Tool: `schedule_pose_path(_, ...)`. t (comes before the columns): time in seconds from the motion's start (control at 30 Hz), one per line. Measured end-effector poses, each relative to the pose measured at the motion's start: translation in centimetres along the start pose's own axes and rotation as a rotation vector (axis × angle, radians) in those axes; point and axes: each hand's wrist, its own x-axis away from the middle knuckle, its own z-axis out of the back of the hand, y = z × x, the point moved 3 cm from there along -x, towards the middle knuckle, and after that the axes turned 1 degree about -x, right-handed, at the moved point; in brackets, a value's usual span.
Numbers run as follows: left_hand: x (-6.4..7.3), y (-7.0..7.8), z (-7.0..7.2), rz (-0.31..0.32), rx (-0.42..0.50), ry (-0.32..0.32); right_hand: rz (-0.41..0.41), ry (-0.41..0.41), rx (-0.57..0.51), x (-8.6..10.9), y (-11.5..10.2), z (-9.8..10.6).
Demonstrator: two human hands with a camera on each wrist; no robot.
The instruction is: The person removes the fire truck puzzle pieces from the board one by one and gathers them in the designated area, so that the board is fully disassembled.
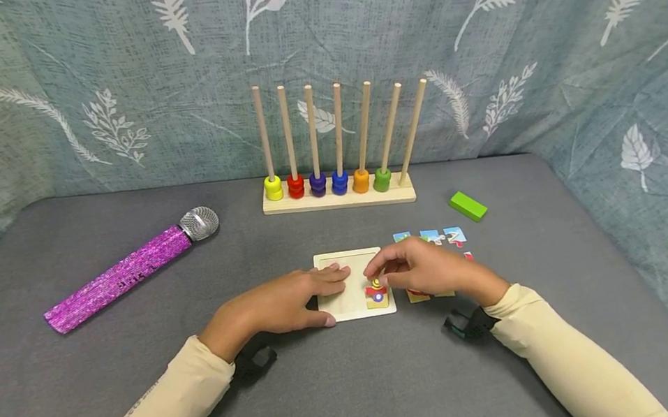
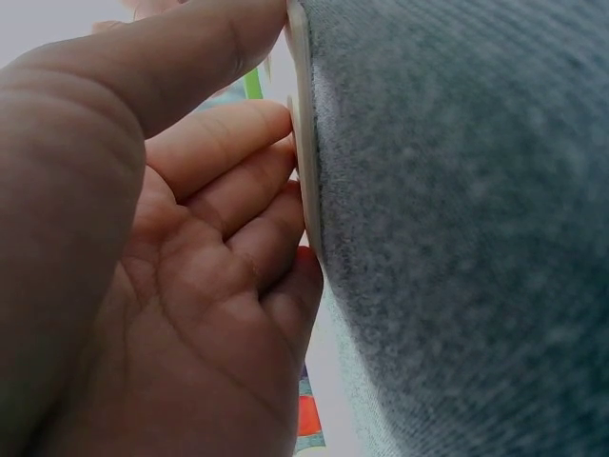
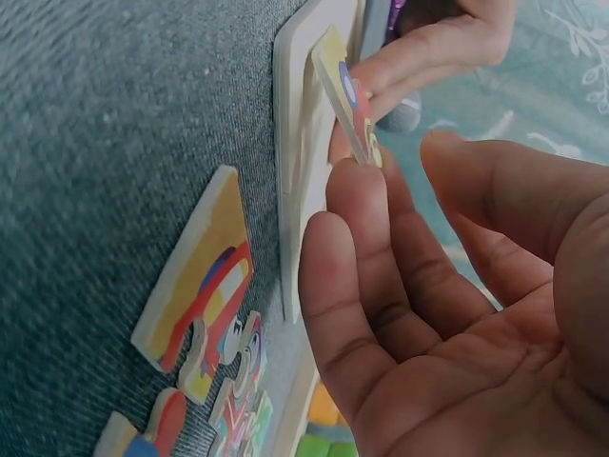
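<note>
A shallow pale wooden puzzle tray [image 1: 352, 301] lies on the grey cloth in front of me. My left hand [image 1: 295, 301] rests on its left part, fingers extended over the tray and thumb at the near edge; the left wrist view shows the fingertips against the wooden rim. My right hand [image 1: 427, 268] holds a puzzle piece [image 1: 377, 298], yellow and red with a blue-and-white round mark, over the tray's right side. In the right wrist view this piece [image 3: 344, 90] stands tilted at the fingertips, its thumb apart from it.
Several loose puzzle pieces [image 1: 454, 236] lie right of the tray, partly hidden by my right hand. A green block [image 1: 468, 206] sits beyond them. A wooden peg stand [image 1: 339, 198] with coloured rings stands at the back. Far left lies a purple glittery microphone [image 1: 127, 274].
</note>
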Motion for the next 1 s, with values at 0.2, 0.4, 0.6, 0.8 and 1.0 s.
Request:
schedule_pose_path(0.2, -0.1, -0.1, -0.1, 0.012, 0.002, -0.012, -0.002, 0.007, 0.004, 0.0, 0.1, -0.1)
schedule_pose_path(0.4, -0.1, -0.1, -0.1, 0.017, 0.003, -0.009, -0.01, -0.005, -0.012, -0.1, 0.2, -0.2)
schedule_pose_path(0.6, -0.1, -0.1, -0.2, -0.007, 0.003, 0.007, 0.007, -0.043, 0.005, -0.2, 0.2, -0.8)
schedule_pose_path(0.8, -0.1, -0.2, -0.1, 0.001, 0.012, 0.002, 0.014, -0.042, 0.077, -0.2, -0.2, -0.9)
schedule_pose_path(1.0, -0.1, -0.2, -0.1, -0.006, 0.015, 0.002, 0.024, -0.094, 0.088, 0.3, -0.6, -1.2)
